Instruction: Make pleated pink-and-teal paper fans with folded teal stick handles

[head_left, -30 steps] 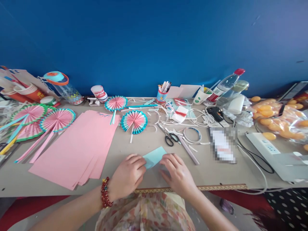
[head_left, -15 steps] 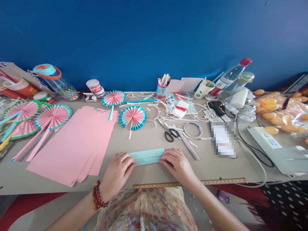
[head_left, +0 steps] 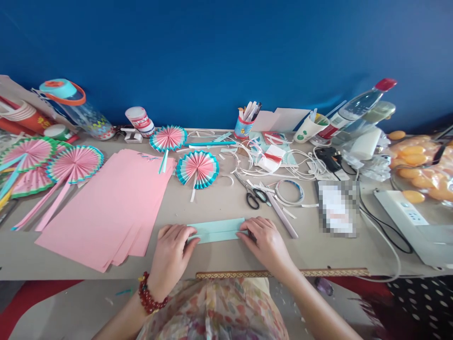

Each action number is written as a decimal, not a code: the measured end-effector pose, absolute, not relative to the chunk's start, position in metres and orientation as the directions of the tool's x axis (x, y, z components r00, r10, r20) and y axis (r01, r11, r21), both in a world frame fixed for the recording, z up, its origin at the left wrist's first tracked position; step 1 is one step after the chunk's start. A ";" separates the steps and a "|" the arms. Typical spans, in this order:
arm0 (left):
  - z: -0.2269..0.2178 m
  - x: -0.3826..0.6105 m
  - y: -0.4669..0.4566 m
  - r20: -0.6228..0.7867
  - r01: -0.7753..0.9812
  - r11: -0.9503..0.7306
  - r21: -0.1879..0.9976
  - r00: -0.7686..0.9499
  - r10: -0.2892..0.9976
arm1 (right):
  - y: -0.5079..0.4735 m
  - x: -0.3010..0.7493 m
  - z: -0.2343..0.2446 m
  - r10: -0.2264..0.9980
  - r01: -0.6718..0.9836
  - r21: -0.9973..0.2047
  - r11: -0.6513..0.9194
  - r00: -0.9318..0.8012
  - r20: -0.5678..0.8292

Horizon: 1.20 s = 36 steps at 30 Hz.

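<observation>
A folded strip of light blue paper lies flat on the grey table near its front edge. My left hand presses on the strip's left end with fingers curled over it. My right hand pinches and presses the right end. A red bead bracelet circles my left wrist. Both hands hold the paper down against the table.
A stack of pink paper sheets lies to the left. Pink and blue paper fans sit behind, with more fans at far left. Scissors, paper strips, a pen cup, a water bottle and a power strip crowd the right.
The blue paper, lifted and angled a second ago, now lies flat as a long folded strip. My hands have spread apart to its two ends.
</observation>
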<state>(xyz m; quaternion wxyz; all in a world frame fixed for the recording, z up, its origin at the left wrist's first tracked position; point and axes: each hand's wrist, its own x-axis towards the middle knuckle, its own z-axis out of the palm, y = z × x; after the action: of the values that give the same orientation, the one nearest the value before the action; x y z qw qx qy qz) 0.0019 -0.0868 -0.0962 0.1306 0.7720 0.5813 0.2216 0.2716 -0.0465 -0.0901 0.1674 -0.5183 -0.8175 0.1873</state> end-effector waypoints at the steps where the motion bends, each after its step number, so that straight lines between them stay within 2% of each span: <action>1: -0.096 0.002 -0.087 0.192 0.841 -0.290 0.457 0.226 0.955 | -0.046 0.271 -0.090 0.910 0.784 -0.481 0.392 -0.406 0.081; 30: -0.097 0.002 -0.087 0.179 0.839 -0.279 0.468 0.220 0.959 | -0.047 0.271 -0.093 0.917 0.777 -0.505 0.376 -0.388 0.087; 36: -0.092 -0.005 -0.089 0.164 0.787 -0.302 0.537 0.254 0.953 | -0.051 0.276 -0.091 0.907 0.717 -0.574 0.396 -0.404 0.121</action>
<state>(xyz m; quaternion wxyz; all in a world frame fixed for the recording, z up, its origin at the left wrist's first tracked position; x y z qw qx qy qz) -0.0047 -0.0887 -0.0916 0.1765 0.7719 0.5637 0.2350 0.2762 -0.0514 -0.0908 0.2132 -0.5023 -0.8079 0.2224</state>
